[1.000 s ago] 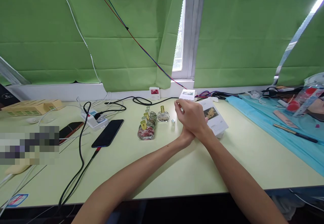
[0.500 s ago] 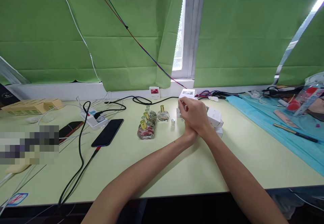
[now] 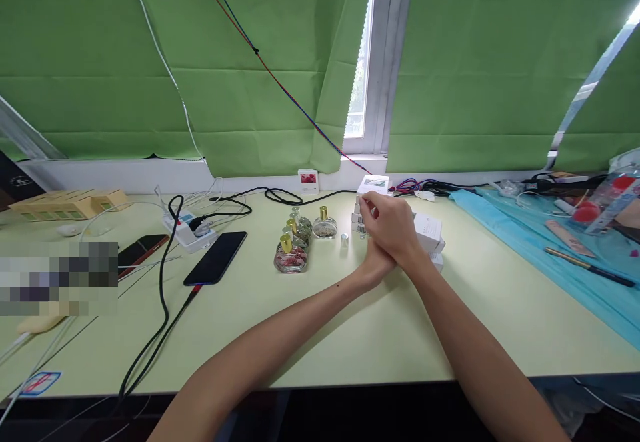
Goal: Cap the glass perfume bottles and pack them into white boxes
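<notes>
My right hand [image 3: 391, 227] is closed, thumb and fingers pinched together in front of the white boxes [image 3: 427, 231]; whatever it pinches is too small to make out. Crossed beneath the right wrist lies my left hand [image 3: 376, 263], its fingers hidden behind the right hand. Left of the hands are a small clear cap [image 3: 345, 241] and a glass bottle with a gold top [image 3: 325, 226]. Several similar bottles stand in a row, the nearest holding reddish contents [image 3: 291, 259]. A white box with a picture on top [image 3: 375, 185] sits behind the hands.
A black phone [image 3: 216, 258] on a cable and a power strip [image 3: 193, 232] lie to the left. Farther left are cream boxes [image 3: 70, 205]. Blue plastic sheeting [image 3: 530, 232] with a pen [image 3: 590, 267] covers the table's right side. A small white box [image 3: 309, 182] stands at the back.
The whole view has shifted slightly, with table items a little farther right in the picture. My crossed hands keep nearly the same pose beside the boxes.
</notes>
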`<state>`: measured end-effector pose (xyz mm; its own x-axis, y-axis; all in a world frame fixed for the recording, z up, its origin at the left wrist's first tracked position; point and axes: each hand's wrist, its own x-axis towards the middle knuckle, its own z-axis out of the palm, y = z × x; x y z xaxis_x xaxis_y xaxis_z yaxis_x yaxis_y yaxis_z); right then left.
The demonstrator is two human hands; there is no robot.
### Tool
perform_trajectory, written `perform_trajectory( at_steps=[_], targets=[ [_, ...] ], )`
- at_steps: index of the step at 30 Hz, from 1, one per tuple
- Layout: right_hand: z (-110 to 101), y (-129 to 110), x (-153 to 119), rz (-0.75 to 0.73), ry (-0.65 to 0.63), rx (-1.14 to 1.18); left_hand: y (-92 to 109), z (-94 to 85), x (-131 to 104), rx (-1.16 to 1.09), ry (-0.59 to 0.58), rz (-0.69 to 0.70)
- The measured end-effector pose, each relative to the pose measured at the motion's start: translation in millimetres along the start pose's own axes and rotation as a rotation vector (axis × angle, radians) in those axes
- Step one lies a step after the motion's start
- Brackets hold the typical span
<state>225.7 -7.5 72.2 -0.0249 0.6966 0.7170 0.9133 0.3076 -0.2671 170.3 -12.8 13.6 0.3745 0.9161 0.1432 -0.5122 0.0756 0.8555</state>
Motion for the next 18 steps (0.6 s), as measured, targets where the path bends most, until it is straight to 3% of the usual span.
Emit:
perform_trajectory(
  at_steps=[3, 5, 8, 12, 18],
  targets=[
    [-1.6, 2.8, 1.2, 0.054, 0.014, -0.024, 3.8, -10.7, -1.0, 0.153, 0.035, 0.038],
    [-3.3, 5.9, 2.9, 0.111, 0.022, -0.034, 6.9, -22.7, -0.7, 0.487, 0.11, 0.155],
    [-4.4, 12.2, 5.1, 0.183, -0.012, -0.061, 13.0, -45.3, 0.2, 0.815, 0.201, 0.329],
    [-1.9, 18.7, 4.6, 0.224, -0.148, -0.074, 19.9, -68.4, 1.2, 1.093, 0.135, 0.317],
    [0.3, 18.4, 2.8, 0.228, -0.204, -0.066, 20.5, -70.0, 8.5, 1.066, -0.07, 0.271]
  ],
)
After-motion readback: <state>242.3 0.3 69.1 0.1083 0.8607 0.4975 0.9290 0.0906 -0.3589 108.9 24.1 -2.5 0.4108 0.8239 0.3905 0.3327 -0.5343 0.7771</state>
